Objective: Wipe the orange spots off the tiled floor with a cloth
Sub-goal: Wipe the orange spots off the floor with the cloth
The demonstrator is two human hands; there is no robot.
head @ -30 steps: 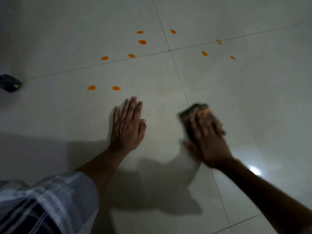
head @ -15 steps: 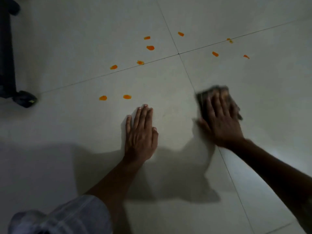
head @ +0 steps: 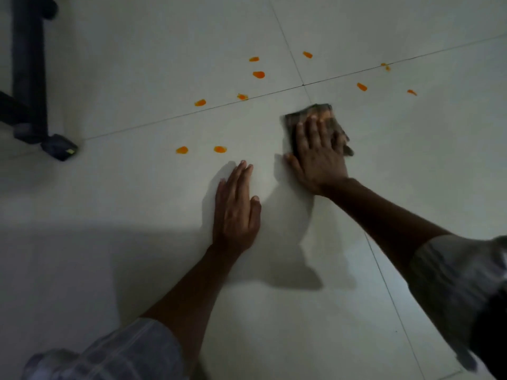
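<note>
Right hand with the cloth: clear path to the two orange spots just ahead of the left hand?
Probably yes. The right hand presses the cloth flat, and bare tile lies between it and the two spots. The left hand rests nearer the person, out of that path.

No readable text, label, brand or number anywhere. Small yellowish mark on dark caster: too small to read.
</note>
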